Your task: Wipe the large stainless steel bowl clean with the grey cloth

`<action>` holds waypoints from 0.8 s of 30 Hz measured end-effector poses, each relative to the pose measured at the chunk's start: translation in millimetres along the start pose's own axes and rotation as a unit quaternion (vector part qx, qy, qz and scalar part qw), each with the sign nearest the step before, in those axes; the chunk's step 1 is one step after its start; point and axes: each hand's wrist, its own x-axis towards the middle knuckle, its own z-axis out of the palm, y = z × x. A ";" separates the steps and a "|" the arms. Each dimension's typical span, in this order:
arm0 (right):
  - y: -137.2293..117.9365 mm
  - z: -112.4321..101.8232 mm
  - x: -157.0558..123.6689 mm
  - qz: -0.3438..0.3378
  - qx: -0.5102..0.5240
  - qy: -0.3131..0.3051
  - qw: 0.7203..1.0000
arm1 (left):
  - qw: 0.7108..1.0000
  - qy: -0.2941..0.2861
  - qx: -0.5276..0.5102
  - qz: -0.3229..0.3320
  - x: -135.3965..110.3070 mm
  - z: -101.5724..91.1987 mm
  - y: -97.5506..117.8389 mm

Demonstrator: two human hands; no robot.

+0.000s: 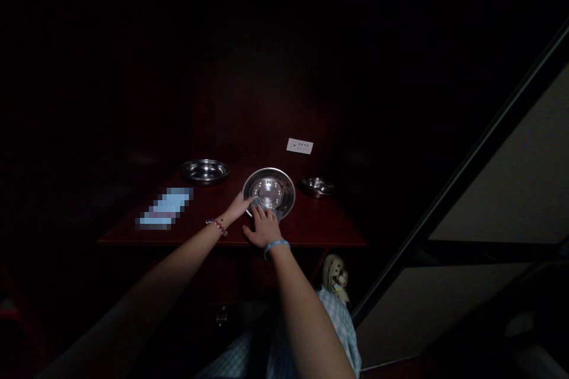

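A round stainless-steel bowl [268,186] is tilted so that its shiny inside faces me, over the dark red table. My left hand [239,207], with a bead bracelet on its wrist, grips the bowl's left rim. A crumpled grey cloth [278,215] lies against the near inner wall of the bowl. My right hand [264,227], wearing a ring and a blue wristband, presses that cloth with its fingers; the thumb stands apart at the left. The cloth is partly hidden under the fingers.
One steel dish [205,172] rests at the table's left, a smaller steel bowl [317,187] at its right. A blurred light-blue patch [165,208] shows on the table [311,231]. A white socket [300,146] is on the back wall; a pale clog [335,277] is below.
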 end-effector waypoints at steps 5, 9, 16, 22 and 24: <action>0.9 1.8 1.3 0.002 0.003 -0.002 1.000 | 1.000 -0.006 0.010 0.000 -0.1 -0.7 1.6; 1.3 3.3 2.2 0.003 0.002 0.003 1.000 | 1.000 -0.012 0.013 0.012 0.2 -1.1 1.5; 0.0 0.4 0.8 0.014 0.010 -0.002 1.000 | 1.000 -0.010 0.016 -0.001 -0.6 -0.4 4.8; -0.1 -0.9 0.6 0.033 0.027 -0.010 0.999 | 1.000 -0.018 0.020 -0.007 -0.8 -0.6 5.9; 0.1 -0.8 0.7 0.034 0.034 -0.011 0.999 | 1.000 -0.023 0.017 0.004 -0.2 -0.8 4.4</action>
